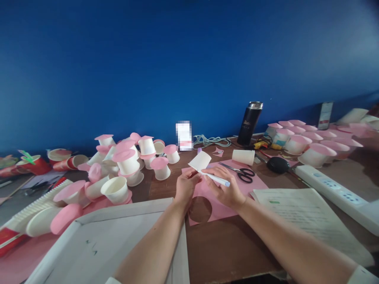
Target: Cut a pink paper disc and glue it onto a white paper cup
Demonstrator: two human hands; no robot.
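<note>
My left hand has its fingers closed on the lower edge of a small white paper piece, which tilts up and away from me. A white pen with a pale blue end is in my right hand, its tip by the lower edge of that piece. Under both hands lies a pink paper sheet with a round hole cut in it. Black-handled scissors rest on the sheet's right part, and a white paper cup lies on its side just behind them.
Many white cups with pink paper tops crowd the left; more stand at right. A dark bottle, phone and cable are along the blue wall. Nearby are a mouse, power strip, printed sheets and white box lid.
</note>
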